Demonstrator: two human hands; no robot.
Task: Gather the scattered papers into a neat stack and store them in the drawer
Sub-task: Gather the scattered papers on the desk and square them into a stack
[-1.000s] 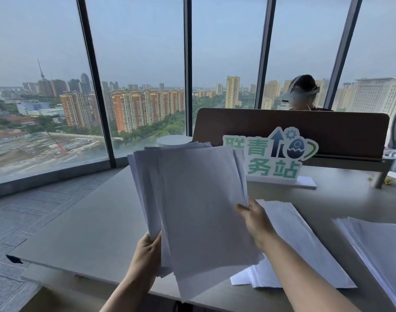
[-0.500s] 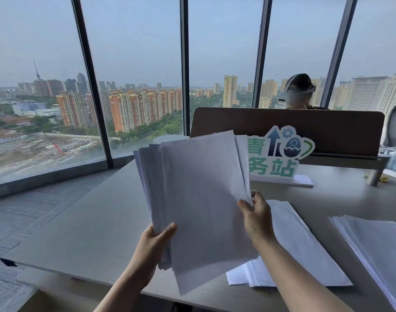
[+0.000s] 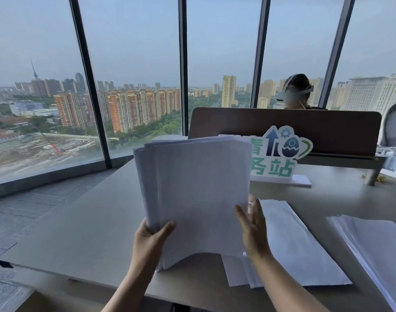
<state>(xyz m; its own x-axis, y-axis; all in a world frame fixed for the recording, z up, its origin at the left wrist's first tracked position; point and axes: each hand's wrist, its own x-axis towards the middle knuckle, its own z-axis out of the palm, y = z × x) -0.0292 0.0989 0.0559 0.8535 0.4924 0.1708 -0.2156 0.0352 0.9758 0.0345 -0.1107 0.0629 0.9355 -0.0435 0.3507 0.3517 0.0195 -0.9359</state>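
Note:
I hold a sheaf of white papers [image 3: 197, 190] upright above the grey desk [image 3: 80, 226], its lower edge on or just over the desktop. My left hand [image 3: 150, 242] grips the lower left edge, thumb across the front. My right hand [image 3: 252, 228] lies flat against the right edge with fingers spread. A second pile of white papers [image 3: 291, 246] lies flat on the desk just right of my right hand. Another pile [image 3: 377, 248] lies at the far right edge of view. No drawer is visible.
A green and white standing sign [image 3: 282, 156] stands behind the sheaf. A brown divider panel [image 3: 327, 129] crosses the back of the desk, with a person wearing a headset behind it. Floor-to-ceiling windows are on the left, and the desk's left edge drops to grey floor.
The sheaf has turned from tilted to nearly upright and its sheets sit more aligned. My right hand has dropped lower along the right edge and opened flat; my left hand has shifted under the lower left corner.

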